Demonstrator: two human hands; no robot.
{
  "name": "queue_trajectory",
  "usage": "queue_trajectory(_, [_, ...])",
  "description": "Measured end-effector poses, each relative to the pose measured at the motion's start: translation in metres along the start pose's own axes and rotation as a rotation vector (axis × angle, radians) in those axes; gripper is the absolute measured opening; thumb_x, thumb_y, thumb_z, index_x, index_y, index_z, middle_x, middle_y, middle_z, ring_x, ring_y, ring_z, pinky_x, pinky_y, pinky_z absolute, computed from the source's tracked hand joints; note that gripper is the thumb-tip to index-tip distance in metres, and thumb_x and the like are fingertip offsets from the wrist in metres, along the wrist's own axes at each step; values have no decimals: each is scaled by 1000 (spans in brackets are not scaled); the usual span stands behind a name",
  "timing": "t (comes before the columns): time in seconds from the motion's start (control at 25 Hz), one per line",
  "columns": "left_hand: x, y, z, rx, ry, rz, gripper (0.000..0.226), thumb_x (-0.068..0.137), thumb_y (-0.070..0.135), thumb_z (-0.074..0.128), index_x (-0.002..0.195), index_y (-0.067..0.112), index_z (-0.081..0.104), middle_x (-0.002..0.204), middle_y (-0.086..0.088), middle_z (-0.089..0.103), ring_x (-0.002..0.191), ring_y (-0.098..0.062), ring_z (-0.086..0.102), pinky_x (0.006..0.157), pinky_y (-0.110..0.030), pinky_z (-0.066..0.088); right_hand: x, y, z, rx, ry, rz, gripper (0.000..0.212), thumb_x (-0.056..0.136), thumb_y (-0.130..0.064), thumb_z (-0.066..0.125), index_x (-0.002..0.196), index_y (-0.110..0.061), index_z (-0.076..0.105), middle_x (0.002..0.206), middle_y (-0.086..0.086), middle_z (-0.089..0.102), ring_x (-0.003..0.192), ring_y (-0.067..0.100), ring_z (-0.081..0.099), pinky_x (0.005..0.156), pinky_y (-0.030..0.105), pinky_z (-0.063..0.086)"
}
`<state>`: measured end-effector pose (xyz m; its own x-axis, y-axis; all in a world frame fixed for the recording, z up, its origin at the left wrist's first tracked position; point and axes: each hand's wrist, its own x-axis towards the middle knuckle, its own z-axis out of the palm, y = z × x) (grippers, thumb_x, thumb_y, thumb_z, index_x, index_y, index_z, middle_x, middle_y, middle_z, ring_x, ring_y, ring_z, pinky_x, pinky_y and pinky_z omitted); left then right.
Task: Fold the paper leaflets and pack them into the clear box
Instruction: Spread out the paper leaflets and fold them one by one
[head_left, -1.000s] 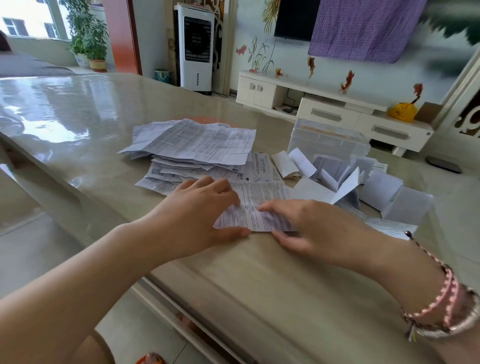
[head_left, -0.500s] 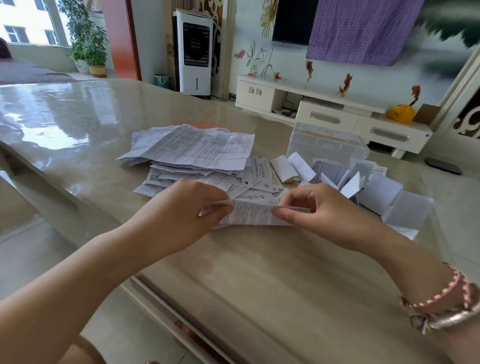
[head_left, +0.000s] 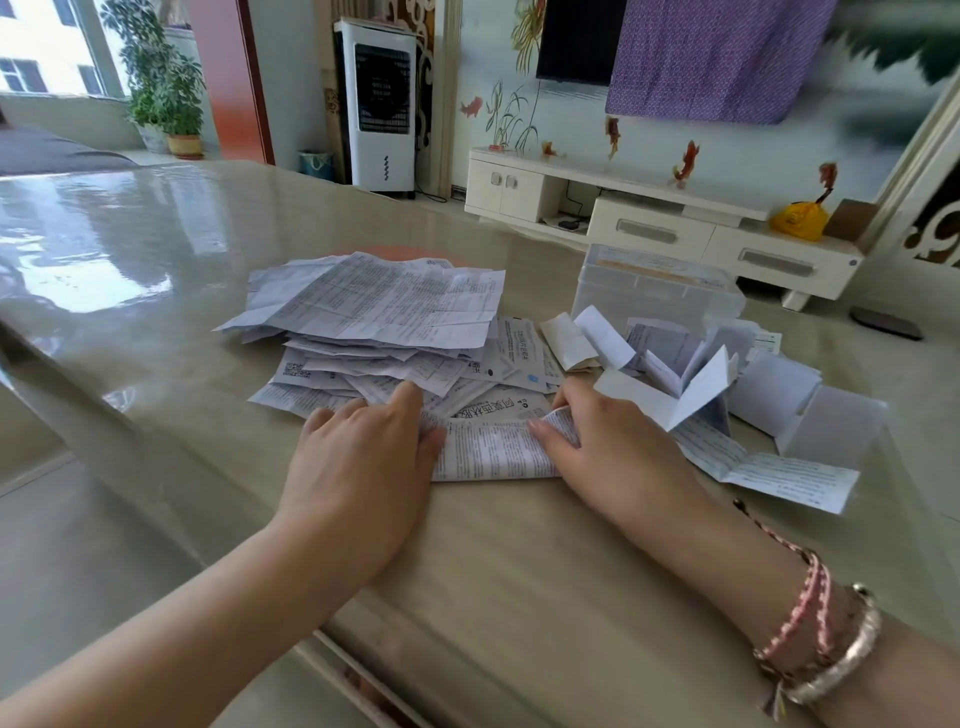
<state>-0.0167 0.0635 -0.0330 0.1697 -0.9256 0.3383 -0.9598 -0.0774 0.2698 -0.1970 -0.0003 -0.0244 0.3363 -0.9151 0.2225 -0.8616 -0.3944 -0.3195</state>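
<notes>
- My 2 hands work 1 folded leaflet (head_left: 493, 449) near the table's (head_left: 156, 291) front edge: my left hand (head_left: 363, 457) lies flat, fingers straight and together, pressing its left end; my right hand (head_left: 602, 447) pinches its upper right corner between thumb and curled fingers
- Bare glossy tabletop lies open to the left and between the leaflet and me
- Unfolded leaflets (head_left: 374, 312) sit stacked beyond my left hand; I cannot count them
- 1 sheet (head_left: 504, 408) just behind the leaflet carries large Chinese characters, upside down to me
- The clear box (head_left: 654, 291) stands beyond my right hand, folded leaflets (head_left: 691, 384) loose before it
- 2 bracelets (head_left: 821, 644) circle my right wrist
</notes>
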Motion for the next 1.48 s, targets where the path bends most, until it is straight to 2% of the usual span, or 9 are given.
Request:
queue_trajectory(0.24, [2,1,2,-25,-28,2,25,99,40,34,86,20,26,78,3,41,97,-27,53,70,-32,30,5,-2,2,-75,7,-20,27,98,-46,39,99,-19,44,84,-2,58,81,23,56,63,32,38])
queue_trajectory(0.56, [2,2,4,0,19,34,24,100,36,33,85,20,23,91,0,55,98,-25,52,71,-30,29,7,-3,4,-162,14,-30,28,99,-47,38,93,-20,39,70,-7,42,70,20,47,58,31,32])
queue_trajectory(0.68, [1,3,5,-19,23,2,22,99,36,35,90,21,23,93,2,44,102,-25,51,76,-30,29,7,-3,3,-176,26,-29,28,99,-48,38,93,-20,37,66,-9,39,68,20,46,57,31,32])
queue_trajectory(0.84, [1,1,5,82,102,152,40,77,21,69,107,18,43,106,-3,42,95,-29,46,80,-39,39,7,-4,5,-200,45,-35,29,99,-48,38,97,-19,40,80,-2,53,70,21,46,59,31,32])
queue_trajectory(0.96, [6,4,4,17,-10,288,34,76,3,59,98,23,42,101,3,47,85,-23,48,72,-31,36,6,-5,4,-236,84,-46,37,98,-48,41,114,-15,41,101,3,61,84,24,54,61,31,34])
queue_trajectory(1.08, [14,5,5,-171,-103,173,11,91,17,46,96,19,36,86,5,46,79,-23,49,65,-32,31,-1,-10,12,-230,214,-230,44,89,-45,54,116,-13,41,116,5,49,106,27,44,75,36,41])
queue_trajectory(1.16, [13,7,9,-138,-77,191,18,91,28,47,97,16,34,86,5,44,88,-27,52,67,-32,30,-9,-19,19,-200,249,-336,42,82,-41,58,110,-16,39,122,5,46,112,27,37,82,39,39])
queue_trajectory(1.28, [9,10,13,-52,-60,185,30,92,44,45,97,19,29,103,2,52,104,-25,53,78,-32,34,-13,-22,19,-114,181,-276,39,83,-38,58,105,-21,32,128,-1,34,121,22,25,88,35,26])
queue_trajectory(1.48, [7,9,13,-37,-133,176,33,94,51,40,98,21,26,108,4,44,111,-21,46,92,-32,34,-18,-8,7,-53,96,-140,34,85,-21,49,98,-27,18,105,-7,15,110,17,24,83,28,19])
